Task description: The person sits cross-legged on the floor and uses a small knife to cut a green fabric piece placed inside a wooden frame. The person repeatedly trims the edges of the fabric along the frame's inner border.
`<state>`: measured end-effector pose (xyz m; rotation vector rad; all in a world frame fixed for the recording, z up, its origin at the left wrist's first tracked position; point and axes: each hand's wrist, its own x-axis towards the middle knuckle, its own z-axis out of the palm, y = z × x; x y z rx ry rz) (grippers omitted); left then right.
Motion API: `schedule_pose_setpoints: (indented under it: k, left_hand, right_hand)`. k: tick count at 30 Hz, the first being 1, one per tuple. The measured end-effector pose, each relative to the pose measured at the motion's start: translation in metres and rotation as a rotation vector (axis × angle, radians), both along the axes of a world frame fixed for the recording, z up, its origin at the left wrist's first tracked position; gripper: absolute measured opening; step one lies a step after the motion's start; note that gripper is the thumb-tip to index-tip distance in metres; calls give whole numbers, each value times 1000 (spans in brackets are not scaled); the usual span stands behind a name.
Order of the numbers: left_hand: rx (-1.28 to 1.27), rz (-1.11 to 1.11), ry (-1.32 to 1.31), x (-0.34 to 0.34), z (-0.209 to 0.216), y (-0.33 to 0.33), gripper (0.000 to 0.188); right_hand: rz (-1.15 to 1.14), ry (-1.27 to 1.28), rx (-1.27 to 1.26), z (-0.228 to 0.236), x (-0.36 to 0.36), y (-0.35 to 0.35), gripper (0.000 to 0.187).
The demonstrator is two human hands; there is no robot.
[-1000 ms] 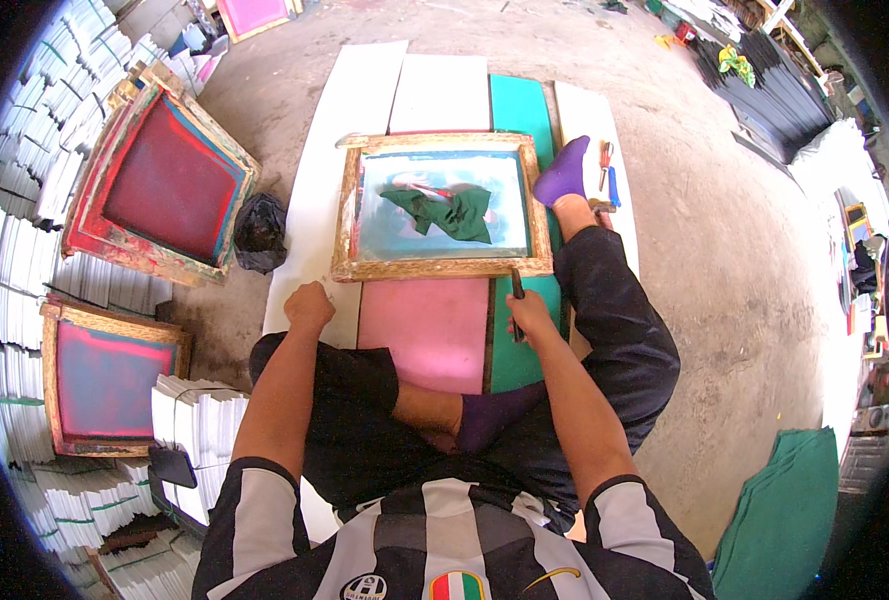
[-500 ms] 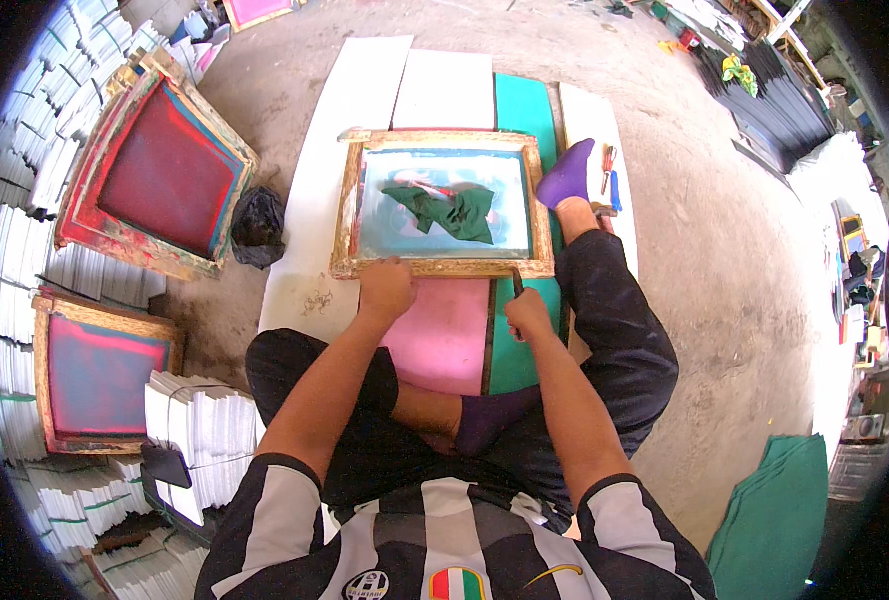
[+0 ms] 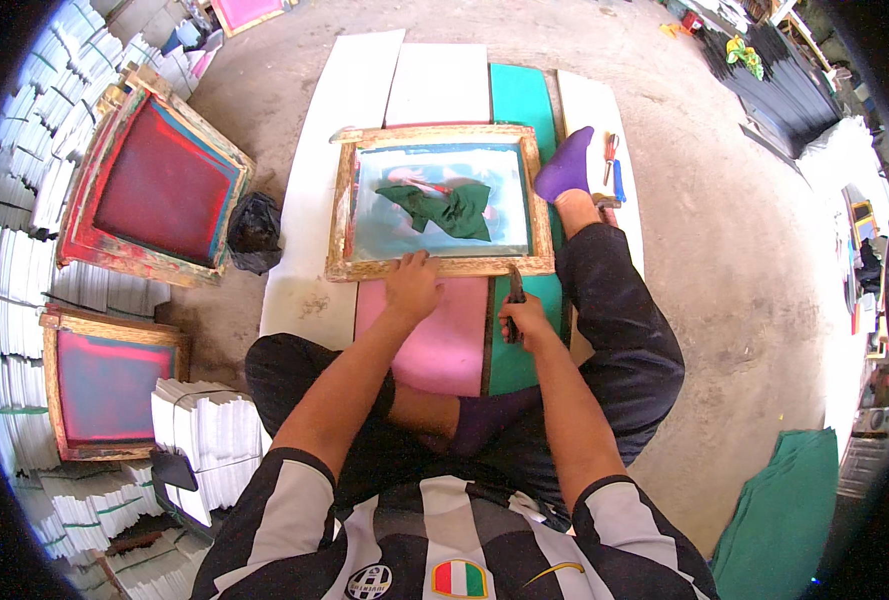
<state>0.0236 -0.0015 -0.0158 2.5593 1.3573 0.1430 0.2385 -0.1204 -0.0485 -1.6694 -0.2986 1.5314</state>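
Fingers [image 3: 419,260] of the left hand [image 3: 411,288] lie on the near bar of the wooden frame [image 3: 340,205] in the head view, slightly bent; the thumb is hard to make out, so we cannot tell whether this hand grips the bar or only rests there. Closed around a dark tool [image 3: 516,286], the right hand [image 3: 528,322] hides much of its lower part, and we cannot make out its exact kind. Its upper end comes up to the frame's near bar, toward the right corner; whether it touches is unclear to us.

The frame lies flat before us across white, pink and teal boards, covering their middle stretches. Inside it, a crumpled green cloth [image 3: 444,210] hides part of the pale blue-and-white panel [image 3: 382,238]. A purple sock [image 3: 566,165] stands beside the right bar. Beyond it we see a red-handled tool [image 3: 610,152] and a blue one [image 3: 619,182], the latter partly hidden behind the leg. On the left, a black bag [image 3: 254,230] sits near the boards, its contents hidden from us. Green sheets [image 3: 776,505] at lower right run off the picture's edge.
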Motion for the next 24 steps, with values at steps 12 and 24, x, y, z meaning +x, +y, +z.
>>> schedule_pose_setpoints:
  k: [12,24]
  left_hand:
    - [72,-265,-249,17,2,-11,18]
    - [-62,-62,1,-53,4,-5,21]
  right_hand:
    - [367,-133,208,2,-41,-7,17]
    - [547,126,68,36,-78,0,44]
